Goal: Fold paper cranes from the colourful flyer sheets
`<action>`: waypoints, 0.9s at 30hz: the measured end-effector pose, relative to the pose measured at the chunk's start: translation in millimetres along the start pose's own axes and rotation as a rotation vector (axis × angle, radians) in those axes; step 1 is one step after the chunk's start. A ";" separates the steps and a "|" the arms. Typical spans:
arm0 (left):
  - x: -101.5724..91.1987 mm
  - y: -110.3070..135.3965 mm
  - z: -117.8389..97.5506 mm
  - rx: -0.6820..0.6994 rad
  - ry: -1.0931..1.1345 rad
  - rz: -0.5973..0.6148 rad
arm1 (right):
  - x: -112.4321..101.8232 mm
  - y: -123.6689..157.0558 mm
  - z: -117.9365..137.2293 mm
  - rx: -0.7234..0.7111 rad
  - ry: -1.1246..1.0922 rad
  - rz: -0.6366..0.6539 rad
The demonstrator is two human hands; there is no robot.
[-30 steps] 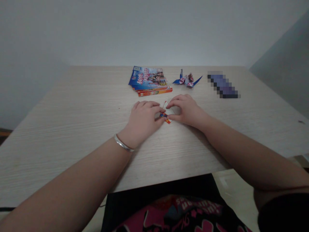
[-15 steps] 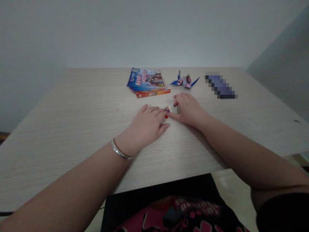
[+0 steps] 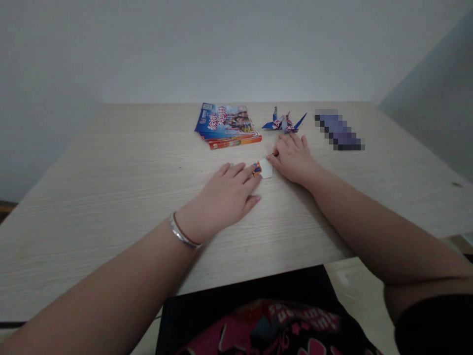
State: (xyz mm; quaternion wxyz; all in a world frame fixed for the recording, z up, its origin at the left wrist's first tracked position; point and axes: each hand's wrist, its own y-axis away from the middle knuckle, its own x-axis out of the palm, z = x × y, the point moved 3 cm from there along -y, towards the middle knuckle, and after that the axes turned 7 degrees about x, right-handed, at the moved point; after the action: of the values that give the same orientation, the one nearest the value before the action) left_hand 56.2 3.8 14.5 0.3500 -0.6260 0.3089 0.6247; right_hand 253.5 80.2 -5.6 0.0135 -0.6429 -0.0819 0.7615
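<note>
A small folded piece of paper [image 3: 264,168], white with an orange and blue printed edge, lies on the wooden table [image 3: 121,162]. My left hand [image 3: 225,195] lies flat with fingers stretched out, its fingertips pressing the paper's left end. A silver bangle [image 3: 180,233] circles that wrist. My right hand [image 3: 293,158] rests on the table just right of the paper, fingers spread and lying flat, its thumb touching the paper's right edge.
A stack of colourful printed sheets [image 3: 226,125] lies beyond the hands. A folded paper crane [image 3: 284,123] in blue patterned paper sits to its right. A blurred dark oblong object [image 3: 339,130] lies further right. The table's near edge runs above my lap.
My left hand has flattened out and slid a little left and nearer. My right hand has opened from a pinch and moved away from the paper, which now lies more exposed.
</note>
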 end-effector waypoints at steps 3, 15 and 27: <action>0.8 -1.2 1.3 0.007 0.024 -0.014 | -2.8 -3.3 -2.5 0.048 0.023 -0.022; -5.7 -5.1 6.9 -0.015 0.113 -0.061 | -6.5 -6.1 -1.7 0.064 -0.100 -0.083; 1.1 -4.0 29.3 -0.255 0.270 -0.244 | -5.4 21.0 25.6 -0.291 -0.262 -0.011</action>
State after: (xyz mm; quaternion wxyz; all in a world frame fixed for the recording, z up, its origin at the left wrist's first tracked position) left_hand 42.9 30.3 14.4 0.2963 -0.7760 0.1934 0.5222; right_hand 231.2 56.1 0.8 -0.0860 -0.5330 -0.1957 0.8187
